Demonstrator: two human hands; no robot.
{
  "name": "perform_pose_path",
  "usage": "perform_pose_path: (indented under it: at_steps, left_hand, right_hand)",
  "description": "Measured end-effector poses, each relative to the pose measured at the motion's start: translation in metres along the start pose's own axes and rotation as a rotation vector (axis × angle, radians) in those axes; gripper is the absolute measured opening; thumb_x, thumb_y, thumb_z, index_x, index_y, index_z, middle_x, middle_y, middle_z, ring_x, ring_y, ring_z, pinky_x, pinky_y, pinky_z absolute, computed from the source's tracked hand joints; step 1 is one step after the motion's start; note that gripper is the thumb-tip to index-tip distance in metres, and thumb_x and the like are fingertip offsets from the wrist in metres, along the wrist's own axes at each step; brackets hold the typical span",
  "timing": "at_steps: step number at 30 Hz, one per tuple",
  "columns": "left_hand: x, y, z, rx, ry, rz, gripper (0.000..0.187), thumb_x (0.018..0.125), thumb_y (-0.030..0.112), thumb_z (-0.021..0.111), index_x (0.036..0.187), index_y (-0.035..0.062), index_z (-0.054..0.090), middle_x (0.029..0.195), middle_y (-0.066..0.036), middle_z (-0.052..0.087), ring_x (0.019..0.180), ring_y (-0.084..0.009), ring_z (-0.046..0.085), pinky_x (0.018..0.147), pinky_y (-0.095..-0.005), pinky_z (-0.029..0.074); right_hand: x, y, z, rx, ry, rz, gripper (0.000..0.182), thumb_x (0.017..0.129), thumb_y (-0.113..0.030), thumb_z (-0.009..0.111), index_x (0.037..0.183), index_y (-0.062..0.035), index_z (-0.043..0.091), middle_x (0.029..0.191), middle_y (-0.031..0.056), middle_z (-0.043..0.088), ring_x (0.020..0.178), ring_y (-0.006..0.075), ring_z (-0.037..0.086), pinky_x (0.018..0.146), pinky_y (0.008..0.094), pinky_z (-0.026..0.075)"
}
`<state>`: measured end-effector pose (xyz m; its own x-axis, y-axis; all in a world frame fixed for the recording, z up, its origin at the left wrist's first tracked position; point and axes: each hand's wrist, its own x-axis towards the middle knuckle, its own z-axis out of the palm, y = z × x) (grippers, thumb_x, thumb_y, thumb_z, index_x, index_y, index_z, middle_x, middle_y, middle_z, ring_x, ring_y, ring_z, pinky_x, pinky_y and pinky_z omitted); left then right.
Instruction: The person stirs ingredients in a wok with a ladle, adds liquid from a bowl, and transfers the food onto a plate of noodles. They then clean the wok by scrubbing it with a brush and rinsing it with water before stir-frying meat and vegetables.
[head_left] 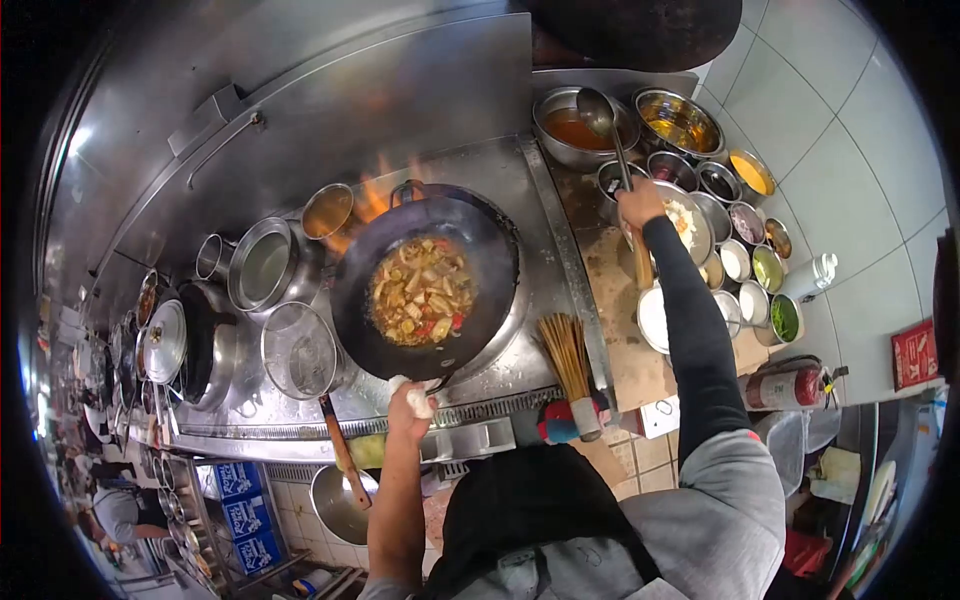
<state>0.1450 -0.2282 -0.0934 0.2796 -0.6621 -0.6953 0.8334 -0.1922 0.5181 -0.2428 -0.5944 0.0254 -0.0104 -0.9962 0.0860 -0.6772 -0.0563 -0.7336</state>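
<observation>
A black wok (492, 240) sits over the burner, holding sliced pieces and red bits in a brown sauce (425, 290). My left hand (407, 412) is closed around a folded white cloth (420, 402) at the wok's near edge, gripping its handle. Stretched out to the right, my right hand (640, 203) is wrapped around the handle of a metal ladle (597, 112). The ladle's bowl is above a steel bowl (545, 105) of orange-red liquid. Close to that hand is a bowl of pale crumbly food (682, 222).
Flames (376, 190) rise behind the wok. Several seasoning tubs (737, 260) crowd the right counter. A wire strainer (300, 350), a steel pot (265, 268) and a lidded pan (166, 340) stand left. A bamboo brush (567, 360) leans at the stove's front. A fire extinguisher (790, 388) is right.
</observation>
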Motion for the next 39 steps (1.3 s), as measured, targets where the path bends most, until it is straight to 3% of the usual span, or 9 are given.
perform_pose_path:
  at_steps: [6,12,20,22,24,28,30,34,39]
  left_hand:
    - [-0.008,0.002,0.009,-0.022,0.075,-0.021,0.006,0.081,0.008,0.056,0.086,0.0114,0.055,0.080,-0.003,0.058,0.064,-0.0178,0.053,0.049,-0.0297,0.047]
    - [-0.016,0.003,0.018,-0.010,0.148,0.009,0.006,0.081,0.007,0.057,0.085,0.0098,0.054,0.078,-0.004,0.056,0.060,-0.0189,0.052,0.049,-0.0304,0.049]
    - [-0.008,0.001,0.010,-0.041,0.102,0.044,0.004,0.085,0.013,0.059,0.086,0.0093,0.057,0.080,-0.006,0.059,0.061,-0.0236,0.057,0.053,-0.0355,0.052]
    - [0.002,0.000,-0.002,0.027,0.027,0.012,0.006,0.085,0.013,0.061,0.087,0.0098,0.057,0.080,-0.006,0.059,0.060,-0.0250,0.058,0.053,-0.0371,0.053]
    - [0.012,0.003,-0.011,0.067,-0.085,-0.068,0.028,0.087,0.018,0.065,0.109,0.0125,0.048,0.098,-0.017,0.066,0.071,-0.0264,0.063,0.056,-0.0354,0.055]
    - [-0.002,0.011,0.008,0.031,-0.122,-0.088,0.045,0.088,0.027,0.069,0.116,0.0076,0.039,0.099,-0.023,0.064,0.065,-0.0289,0.063,0.051,-0.0373,0.056]
    - [-0.005,0.013,0.013,0.068,-0.039,-0.101,0.028,0.086,0.028,0.071,0.100,0.0093,0.054,0.087,-0.010,0.059,0.065,-0.0261,0.060,0.056,-0.0396,0.055]
    - [0.032,-0.006,-0.013,-0.033,-0.235,-0.051,0.008,0.083,0.009,0.063,0.087,0.0055,0.057,0.076,-0.009,0.059,0.062,-0.0235,0.059,0.051,-0.0364,0.053]
    - [0.019,-0.024,-0.009,-0.146,-0.091,0.039,0.003,0.081,0.005,0.059,0.081,0.0036,0.057,0.070,-0.010,0.058,0.051,-0.0238,0.057,0.043,-0.0380,0.049]
  right_hand:
    - [0.097,0.058,0.038,0.220,-0.374,0.186,0.023,0.085,-0.014,0.061,0.070,0.0027,0.055,0.055,0.0130,0.056,0.042,0.0248,0.057,0.040,0.0409,0.044]
    - [0.069,0.031,0.008,0.956,-0.346,0.544,0.023,0.091,-0.014,0.057,0.071,-0.0040,0.051,0.053,0.0038,0.044,0.038,0.0159,0.037,0.038,0.0331,0.034]
    - [0.056,0.054,0.001,0.757,-0.082,0.243,0.011,0.090,-0.012,0.061,0.083,-0.0038,0.057,0.063,0.0033,0.052,0.044,0.0143,0.045,0.037,0.0309,0.037]
    - [0.058,0.079,-0.010,0.492,-0.270,-0.163,0.009,0.092,-0.012,0.058,0.085,-0.0063,0.058,0.064,0.0002,0.051,0.045,0.0107,0.044,0.038,0.0276,0.036]
    - [0.023,0.046,-0.023,1.232,-0.387,0.425,0.007,0.095,-0.013,0.054,0.094,-0.0078,0.057,0.065,-0.0027,0.047,0.045,0.0064,0.038,0.038,0.0241,0.033]
    - [-0.062,-0.002,-0.017,1.186,-0.372,0.432,0.013,0.097,-0.015,0.052,0.107,-0.0078,0.056,0.064,-0.0049,0.046,0.041,0.0026,0.032,0.034,0.0208,0.026]
    - [-0.105,-0.025,-0.007,1.169,-0.456,0.477,0.016,0.097,-0.014,0.052,0.112,-0.0088,0.055,0.065,-0.0055,0.046,0.041,0.0026,0.032,0.034,0.0198,0.025]
    - [-0.186,-0.083,0.014,1.146,-0.624,0.469,0.017,0.096,-0.013,0.054,0.112,-0.0111,0.053,0.067,-0.0040,0.045,0.044,0.0041,0.034,0.037,0.0219,0.028]
    - [-0.266,-0.140,0.058,1.034,-0.730,0.489,0.018,0.095,-0.013,0.056,0.114,-0.0124,0.056,0.067,-0.0025,0.047,0.043,0.0038,0.035,0.036,0.0212,0.029]
